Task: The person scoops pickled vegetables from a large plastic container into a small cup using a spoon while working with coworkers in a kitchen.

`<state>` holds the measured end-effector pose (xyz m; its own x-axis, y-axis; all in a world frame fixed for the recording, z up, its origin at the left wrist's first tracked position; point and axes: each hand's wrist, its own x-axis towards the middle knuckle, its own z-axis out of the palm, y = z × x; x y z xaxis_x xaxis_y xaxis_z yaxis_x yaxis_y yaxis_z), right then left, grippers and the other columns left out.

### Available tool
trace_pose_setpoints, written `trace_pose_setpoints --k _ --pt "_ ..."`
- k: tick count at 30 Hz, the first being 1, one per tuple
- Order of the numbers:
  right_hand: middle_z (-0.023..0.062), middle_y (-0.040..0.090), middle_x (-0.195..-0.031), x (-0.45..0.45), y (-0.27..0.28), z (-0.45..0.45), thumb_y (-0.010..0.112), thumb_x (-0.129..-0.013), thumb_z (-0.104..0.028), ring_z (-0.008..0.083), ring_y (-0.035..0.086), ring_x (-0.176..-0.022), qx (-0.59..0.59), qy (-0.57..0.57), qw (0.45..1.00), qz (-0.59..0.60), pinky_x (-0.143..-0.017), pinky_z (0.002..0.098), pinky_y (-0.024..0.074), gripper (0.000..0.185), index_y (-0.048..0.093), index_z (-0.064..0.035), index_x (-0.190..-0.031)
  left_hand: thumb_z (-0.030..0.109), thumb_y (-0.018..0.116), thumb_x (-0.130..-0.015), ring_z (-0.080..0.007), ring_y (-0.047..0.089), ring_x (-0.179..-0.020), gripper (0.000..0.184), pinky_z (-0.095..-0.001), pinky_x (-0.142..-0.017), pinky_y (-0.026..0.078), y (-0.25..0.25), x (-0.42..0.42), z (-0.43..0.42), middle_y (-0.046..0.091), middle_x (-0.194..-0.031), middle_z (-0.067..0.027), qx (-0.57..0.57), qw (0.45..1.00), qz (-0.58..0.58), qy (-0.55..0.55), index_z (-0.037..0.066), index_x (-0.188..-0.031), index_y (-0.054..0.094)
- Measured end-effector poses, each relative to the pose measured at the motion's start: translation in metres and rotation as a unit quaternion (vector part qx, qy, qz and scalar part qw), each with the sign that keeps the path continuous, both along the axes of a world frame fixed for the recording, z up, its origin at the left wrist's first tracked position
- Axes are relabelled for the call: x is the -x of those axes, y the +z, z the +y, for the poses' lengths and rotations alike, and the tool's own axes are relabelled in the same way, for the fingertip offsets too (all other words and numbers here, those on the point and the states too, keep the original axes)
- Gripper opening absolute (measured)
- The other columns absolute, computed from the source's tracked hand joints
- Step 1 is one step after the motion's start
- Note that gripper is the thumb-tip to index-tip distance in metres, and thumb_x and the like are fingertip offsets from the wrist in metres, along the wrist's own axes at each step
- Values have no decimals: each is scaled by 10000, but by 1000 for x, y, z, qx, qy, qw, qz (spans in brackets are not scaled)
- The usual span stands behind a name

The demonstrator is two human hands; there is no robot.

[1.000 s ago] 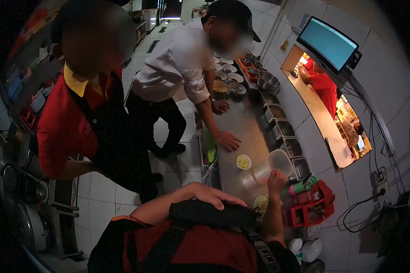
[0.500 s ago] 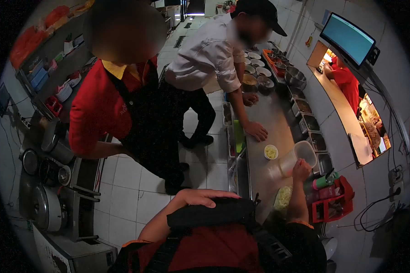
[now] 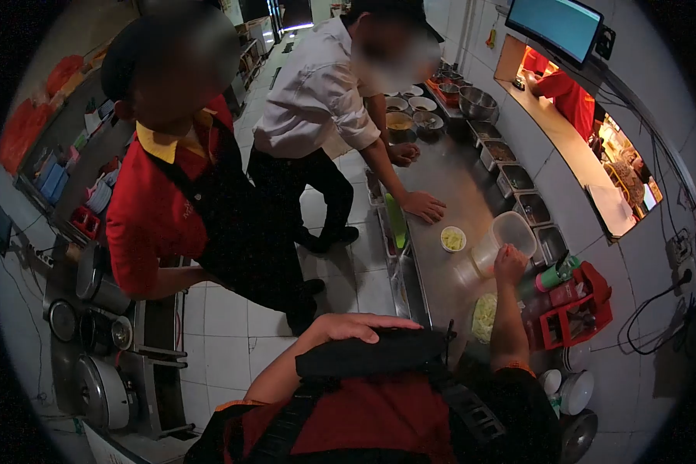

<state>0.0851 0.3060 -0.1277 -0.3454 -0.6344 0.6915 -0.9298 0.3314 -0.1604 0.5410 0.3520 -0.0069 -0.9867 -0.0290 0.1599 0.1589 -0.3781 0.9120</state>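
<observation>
My right hand [image 3: 510, 265] is closed at the near side of a clear plastic container [image 3: 512, 234] on the steel counter [image 3: 460, 193]; its fingertips are partly hidden. Left of the container stands a small white cup [image 3: 453, 239] with pale yellow-green pieces in it. A bag of pale green shredded food [image 3: 483, 317] lies beside my right forearm. My left hand [image 3: 356, 326] lies flat, fingers stretched, on top of a black pouch [image 3: 371, 354] at my front.
A person in a white shirt leans a hand [image 3: 424, 206] on the counter. Another person in a red shirt [image 3: 151, 232] stands to the left. Metal trays [image 3: 513, 179] line the wall. A red caddy [image 3: 576, 317] sits at the right. Bowls [image 3: 421, 104] stand at the far end.
The view has tilted and shifted, so the counter and people sit differently in it. My hands keep about the same places, on the pouch and at the container.
</observation>
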Motion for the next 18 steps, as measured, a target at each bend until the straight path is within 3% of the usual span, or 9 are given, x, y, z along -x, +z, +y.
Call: trace_pose_setpoints --k 6,12,18 --pt "129 619 -711 4 1 -6 549 -882 -231 337 599 -716 15 6 1000 24 -709 459 451 213 611 -78 -749 350 579 -920 -234 265 -1423 767 -357 -1158 157 -5 40 -42 266 -1556 -148 -19 996 -14 -89 -3 -1510 240" --pt "107 610 -723 7 -11 -10 577 -850 -205 315 585 -734 22 16 999 -44 -740 455 440 168 608 -81 -741 414 571 -911 -239 231 -1444 791 -362 -1166 136 1 66 -80 244 -1571 -134 11 994 -29 -101 32 -1520 241" --pt "98 599 -722 19 -15 -18 585 -836 -165 289 580 -736 80 37 996 -11 -737 436 437 126 613 -73 -754 427 574 -905 -258 204 -1456 807 -364 -1171 124 -7 77 -106 228 -1578 -134 45 993 -75 -84 33 -1522 235"
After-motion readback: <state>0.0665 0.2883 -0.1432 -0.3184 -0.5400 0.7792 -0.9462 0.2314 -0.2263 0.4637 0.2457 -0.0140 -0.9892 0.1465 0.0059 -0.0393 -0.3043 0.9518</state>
